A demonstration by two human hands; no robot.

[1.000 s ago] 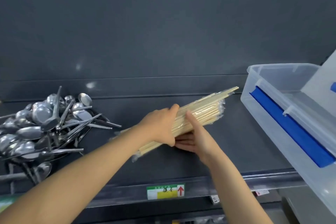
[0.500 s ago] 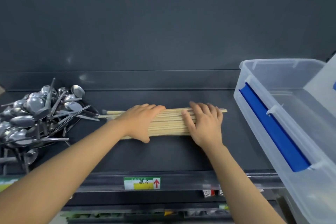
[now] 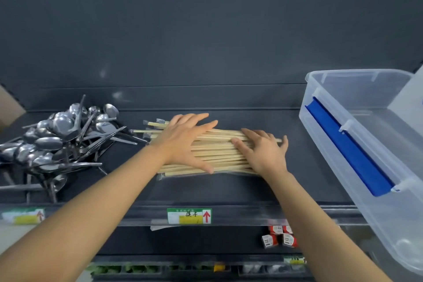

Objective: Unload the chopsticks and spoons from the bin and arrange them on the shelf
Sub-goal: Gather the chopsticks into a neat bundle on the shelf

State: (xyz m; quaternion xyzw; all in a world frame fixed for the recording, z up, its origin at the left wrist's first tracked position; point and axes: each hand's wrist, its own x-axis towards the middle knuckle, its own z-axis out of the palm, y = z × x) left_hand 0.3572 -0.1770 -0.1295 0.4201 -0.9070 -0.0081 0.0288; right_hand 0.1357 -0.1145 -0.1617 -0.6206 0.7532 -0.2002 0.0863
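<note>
One dark shelf (image 3: 229, 190) holds it all. Clear bin (image 3: 357, 178) sits right of the chopsticks (image 3: 219, 151), spoon heap (image 3: 57, 139) left of them. Chopsticks lie flat mid-shelf under both hands: left hand (image 3: 183, 142) spread over their left half, right hand (image 3: 263, 151) flat, fingers straight, on their right end.

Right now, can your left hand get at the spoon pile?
Probably yes. The left hand lies flat on the chopsticks, holding nothing, and the spoon pile sits just to its left on the same shelf, with nothing standing between them.
</note>
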